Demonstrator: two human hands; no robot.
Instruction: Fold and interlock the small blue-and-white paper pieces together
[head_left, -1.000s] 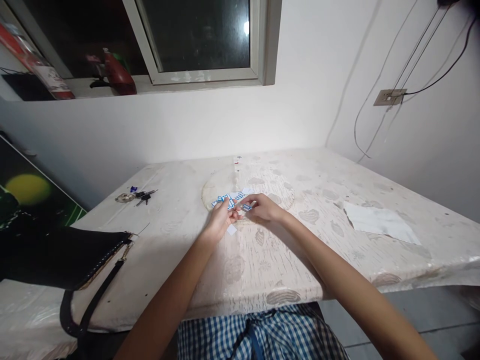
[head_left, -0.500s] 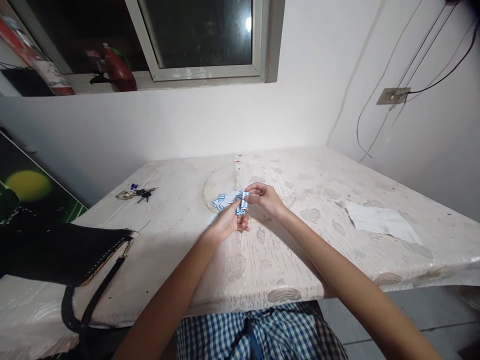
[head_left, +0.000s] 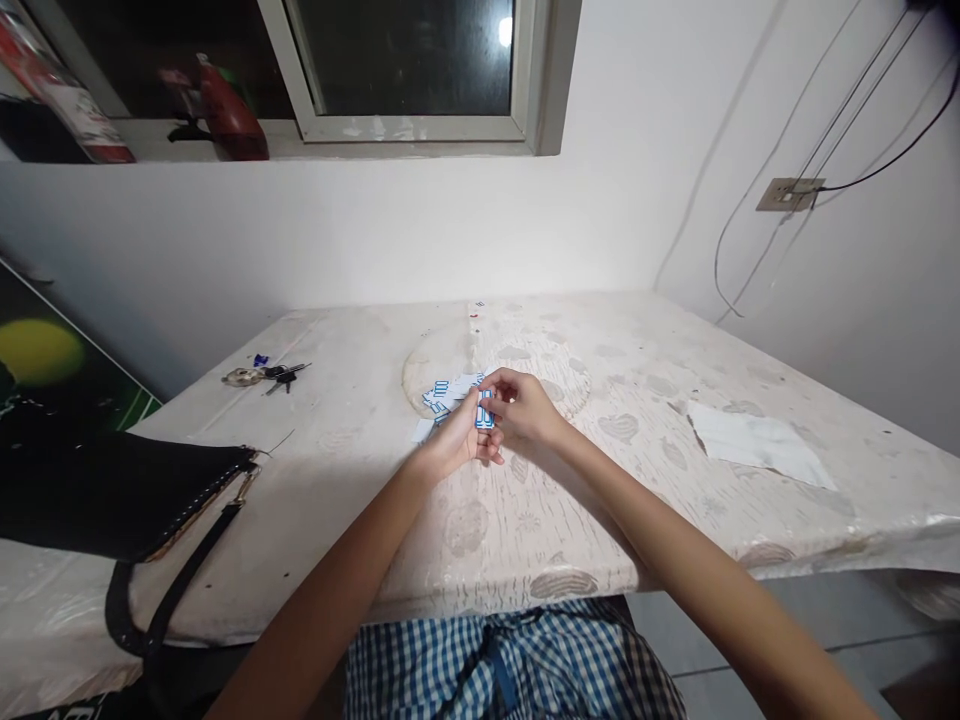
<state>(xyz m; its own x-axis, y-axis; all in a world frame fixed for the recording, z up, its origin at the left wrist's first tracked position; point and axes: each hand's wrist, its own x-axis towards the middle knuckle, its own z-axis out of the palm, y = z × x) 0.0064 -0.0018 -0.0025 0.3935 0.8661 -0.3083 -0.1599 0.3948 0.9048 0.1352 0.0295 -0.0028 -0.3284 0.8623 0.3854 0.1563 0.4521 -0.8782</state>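
Holds a small white card (head_left: pixel 486 415) with blue printed outlines clamped between thumb and fingers of the left hand (head_left: pixel 456 437), above the middle of a pale patterned tablecloth (head_left: pixel 517 555). Touches the card's upper part with bent fingers of the right hand (head_left: pixel 523 406), close beside the left; cannot tell whether pinching it or only resting there. Shows similar loose blue-and-white cards (head_left: pixel 442 393) just beyond the left hand, a bunch of keys (head_left: pixel 281 376) and a black bag (head_left: pixel 120 490) farther left, and a torn white sheet (head_left: pixel 757 443) well apart to the right.
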